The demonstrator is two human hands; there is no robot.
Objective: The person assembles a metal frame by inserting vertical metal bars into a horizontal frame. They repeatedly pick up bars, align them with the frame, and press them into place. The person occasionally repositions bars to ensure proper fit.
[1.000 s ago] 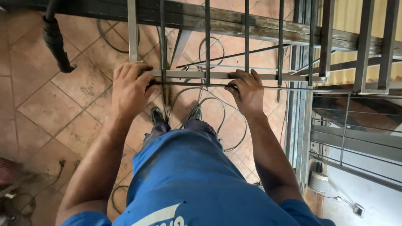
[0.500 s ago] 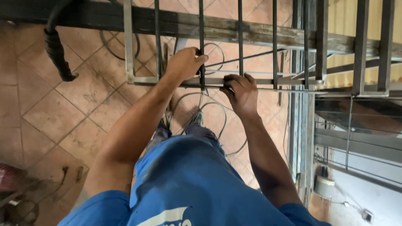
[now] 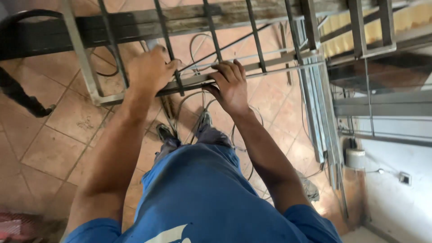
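Over a tiled floor (image 3: 54,148), both hands grip a metal grille's (image 3: 211,27) lower rail. Left hand (image 3: 150,69), a second ago farther along toward the right hand (image 3: 231,85), now closes beside an upright bar, widening the hold.

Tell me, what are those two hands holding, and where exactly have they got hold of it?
Both grip a metal grille frame by its near horizontal bar. The left hand wraps it where an upright rod crosses; the right hand curls its fingers over the bar further along.
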